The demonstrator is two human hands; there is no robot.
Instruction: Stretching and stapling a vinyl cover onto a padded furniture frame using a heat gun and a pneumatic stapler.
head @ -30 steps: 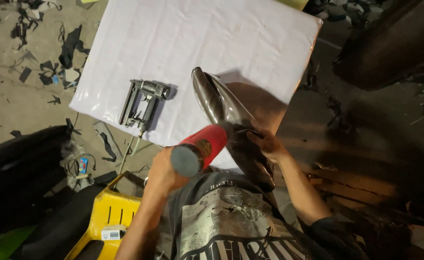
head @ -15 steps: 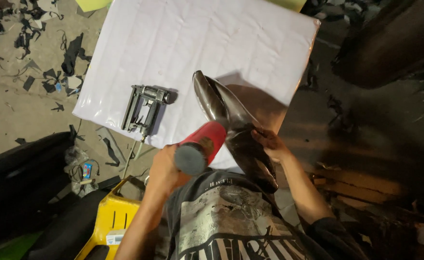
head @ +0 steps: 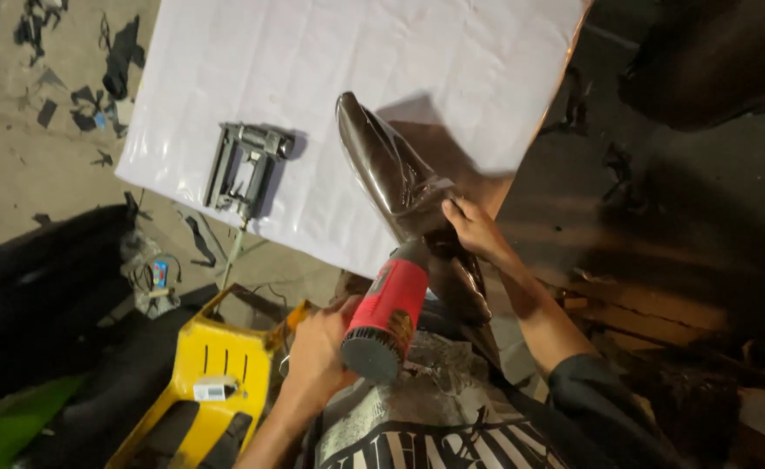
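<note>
Left hand [head: 317,352] wraps red heat gun [head: 389,314], lower centre | right hand [head: 474,227] pinches glossy dark film on curved panel [head: 400,187], centre | film likely thin, slippery, heat-softened; hold at edge

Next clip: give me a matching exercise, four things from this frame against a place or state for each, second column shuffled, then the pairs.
Things:
1. heat gun
2. staple gun
3. glossy dark panel
4. yellow panel

Places or states:
A. lying untouched on the white sheet
B. held by the right hand, tip over the sheet
C. in the left hand, nozzle toward the dark panel
D. low at the left, beside the person's knee

Pairs: 1-C, 2-A, 3-B, 4-D
</note>
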